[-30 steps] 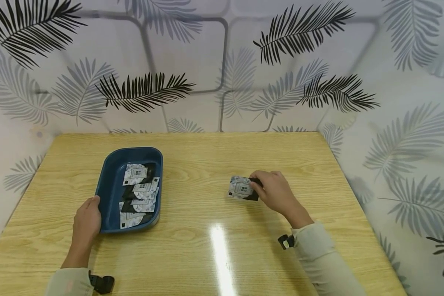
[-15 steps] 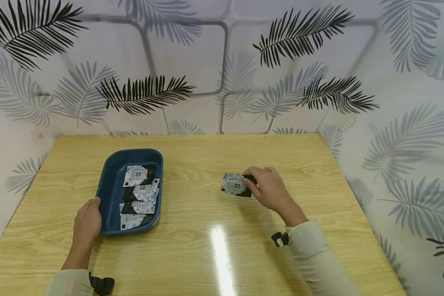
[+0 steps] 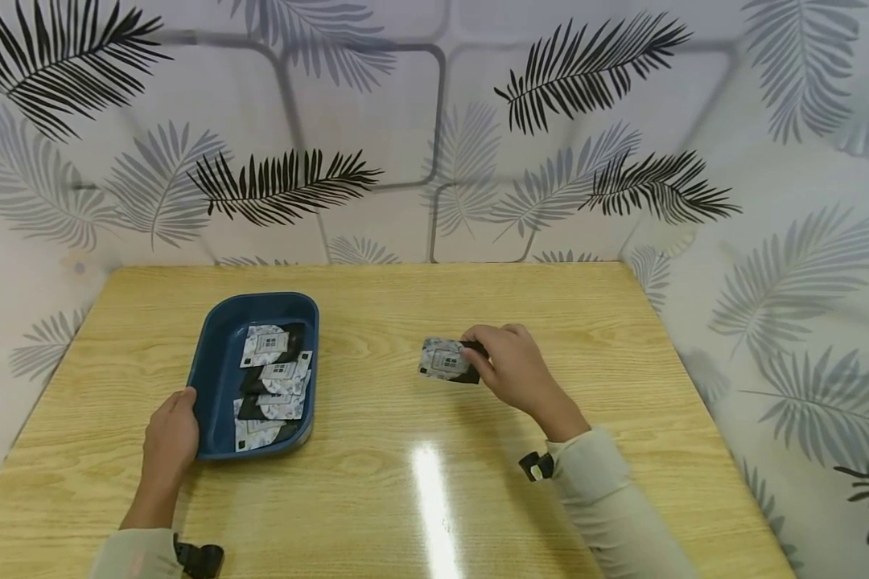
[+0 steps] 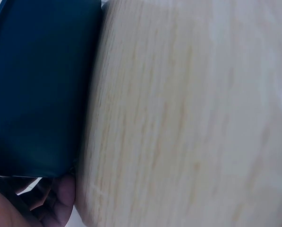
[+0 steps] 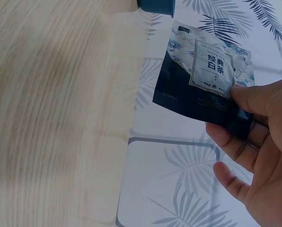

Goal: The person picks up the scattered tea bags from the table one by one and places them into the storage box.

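A small white tea sachet, dark on one side and floral white on the other, is pinched between the thumb and fingers of my right hand. It hangs over the middle of the table, its printed face turned up. My left hand grips the left side of a blue plastic tub. In the left wrist view, curled fingertips show at the edge of the tub's wall. Several similar sachets lie overlapping inside the tub.
The wooden table ends at a wall covered with leaf-print paper. A bright light reflection falls on the near part of the tabletop. Each wrist wears a small black camera.
My right hand has moved left and slightly farther from me, carrying the sachet toward the tub. My left hand and the tub have stayed in place.
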Demonstrator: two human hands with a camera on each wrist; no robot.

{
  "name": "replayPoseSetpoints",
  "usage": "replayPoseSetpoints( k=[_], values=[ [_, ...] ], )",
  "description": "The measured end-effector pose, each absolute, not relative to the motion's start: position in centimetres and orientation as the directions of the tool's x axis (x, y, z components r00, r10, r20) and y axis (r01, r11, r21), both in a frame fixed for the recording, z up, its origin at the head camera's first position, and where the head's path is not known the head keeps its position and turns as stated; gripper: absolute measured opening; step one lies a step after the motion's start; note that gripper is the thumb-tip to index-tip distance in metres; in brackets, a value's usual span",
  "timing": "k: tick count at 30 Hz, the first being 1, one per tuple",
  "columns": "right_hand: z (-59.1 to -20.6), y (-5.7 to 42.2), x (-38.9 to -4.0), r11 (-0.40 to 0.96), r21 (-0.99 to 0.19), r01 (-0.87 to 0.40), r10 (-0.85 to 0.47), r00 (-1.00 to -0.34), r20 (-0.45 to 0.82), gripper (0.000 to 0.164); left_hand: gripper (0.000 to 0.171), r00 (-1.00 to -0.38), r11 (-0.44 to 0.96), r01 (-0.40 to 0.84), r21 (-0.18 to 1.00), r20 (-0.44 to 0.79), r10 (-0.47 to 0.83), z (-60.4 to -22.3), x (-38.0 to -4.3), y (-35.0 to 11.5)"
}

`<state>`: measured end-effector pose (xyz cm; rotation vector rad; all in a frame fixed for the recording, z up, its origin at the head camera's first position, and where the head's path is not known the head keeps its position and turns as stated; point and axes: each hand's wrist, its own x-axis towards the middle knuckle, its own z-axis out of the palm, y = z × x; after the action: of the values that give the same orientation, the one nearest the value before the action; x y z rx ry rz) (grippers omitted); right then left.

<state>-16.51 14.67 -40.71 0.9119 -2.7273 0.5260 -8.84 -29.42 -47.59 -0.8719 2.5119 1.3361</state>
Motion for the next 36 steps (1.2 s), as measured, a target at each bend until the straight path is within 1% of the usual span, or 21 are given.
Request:
replayPoseSetpoints(
  k=[6,16,29,36],
  values=[
    [-40.3,13.8,-16.6,0.731,-0.251,-0.634,-0.553,-0.767,0.326,0.015,0.071,-0.816,0.434,-0.565,0.702,-0.395,-0.422,-47.7,-8.8,-29.4],
    [-39.6,12.4,-16.7,0.719,-0.248,-0.649,-0.574,-0.756,0.315,0.014,0.071,-0.822,0.444,-0.555,0.703,-0.38,-0.424,-47.9,-8.7,-29.6],
    [-39.1,10.7,-16.8,0.679,-0.245,-0.692,-0.595,-0.714,0.368,0.012,0.072,-0.838,0.457,-0.535,0.711,-0.373,-0.399,-48.2,-8.7,-29.9],
    [-39.0,9.5,-16.3,0.664,-0.256,-0.702,-0.621,-0.709,0.334,0.012,0.071,-0.833,0.448,-0.54,0.712,-0.376,-0.406,-48.2,-8.6,-29.8]
  ],
)
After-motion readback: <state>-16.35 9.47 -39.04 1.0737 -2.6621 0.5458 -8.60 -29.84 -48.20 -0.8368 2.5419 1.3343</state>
